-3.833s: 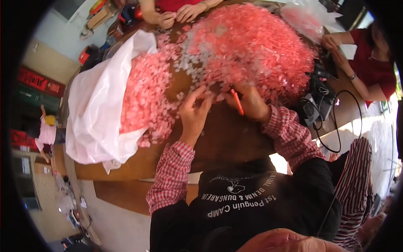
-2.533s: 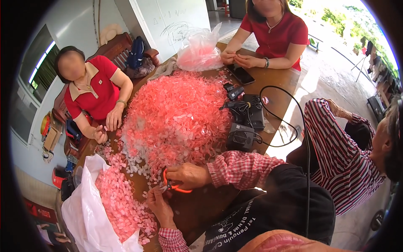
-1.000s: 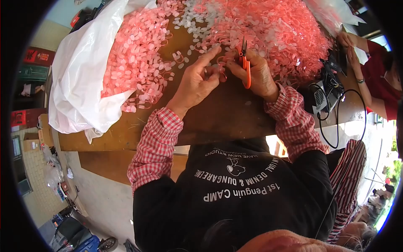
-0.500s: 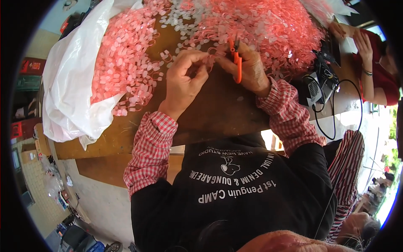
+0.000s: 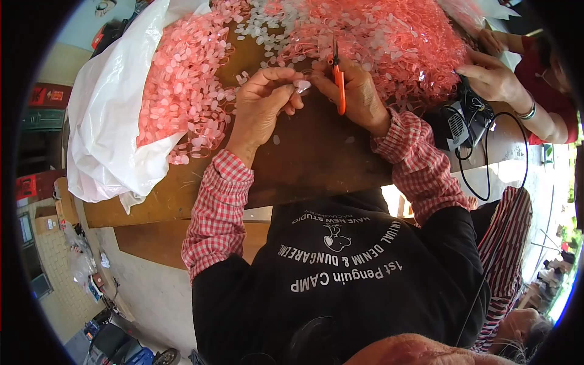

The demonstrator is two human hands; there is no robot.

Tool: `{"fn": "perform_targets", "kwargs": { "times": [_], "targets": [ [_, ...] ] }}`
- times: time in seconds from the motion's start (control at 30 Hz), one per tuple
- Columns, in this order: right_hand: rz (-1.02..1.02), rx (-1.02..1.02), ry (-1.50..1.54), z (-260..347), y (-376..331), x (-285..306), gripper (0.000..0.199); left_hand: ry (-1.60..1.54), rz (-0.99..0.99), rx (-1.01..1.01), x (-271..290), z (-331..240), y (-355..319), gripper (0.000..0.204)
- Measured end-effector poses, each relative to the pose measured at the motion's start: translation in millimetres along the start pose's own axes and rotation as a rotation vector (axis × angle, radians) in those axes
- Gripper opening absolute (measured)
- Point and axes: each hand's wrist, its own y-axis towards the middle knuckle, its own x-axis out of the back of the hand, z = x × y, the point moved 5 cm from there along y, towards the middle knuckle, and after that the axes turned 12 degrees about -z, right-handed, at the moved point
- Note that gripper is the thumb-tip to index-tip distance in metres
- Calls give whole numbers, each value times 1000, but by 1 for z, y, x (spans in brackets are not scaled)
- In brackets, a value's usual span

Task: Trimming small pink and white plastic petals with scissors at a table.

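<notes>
My left hand point(image 5: 260, 104) pinches a small pale, shiny plastic piece point(image 5: 301, 86) between thumb and fingers, above the table. Close to its right, my right hand point(image 5: 360, 92) is closed around orange-handled snips point(image 5: 340, 92), whose dark blades point away from me. The right fingertips come near the pale piece; whether they touch it I cannot tell. Beyond both hands lies a big heap of pink plastic pieces point(image 5: 401, 45), with whitish oval pieces point(image 5: 261, 24) beside it. More pink oval-ended pieces point(image 5: 182, 79) spill from a white plastic bag point(image 5: 100, 128) at the left.
A dark device with black cables point(image 5: 459, 121) stands on the brown wooden table point(image 5: 322, 155) to the right. Past it, a co-worker's hand point(image 5: 496, 76) reaches to the heap's edge. Another person's striped sleeve point(image 5: 508, 243) shows at the lower right.
A pale shiny piece now shows in my left fingertips, where a pink one showed before. The snips have turned more upright. The co-worker's hand has moved left toward the heap.
</notes>
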Motion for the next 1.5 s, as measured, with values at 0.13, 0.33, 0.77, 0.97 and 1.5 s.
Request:
{"fn": "perform_targets", "kwargs": {
  "times": [0.13, 0.33, 0.77, 0.97, 1.5],
  "targets": [
    [6, 120, -148, 1, 1, 3, 16, -108, -14, -42, 1, -12, 2, 14],
    [66, -142, 113, 6, 5, 1, 21, 1053, -285, -834, 23, -62, 2, 20],
    [130, -11, -34, 30, 9, -3, 30, 507, -39, -474, -16, -31, 2, 18],
    [161, -3, -28, 23, 8, 2, 29, 285, -20, -271, -18, -23, -1, 14],
    [162, 398, -536, 42, 14, 13, 41, 121, -105, -325, -11, -11, -2, 10]
  ]
}}
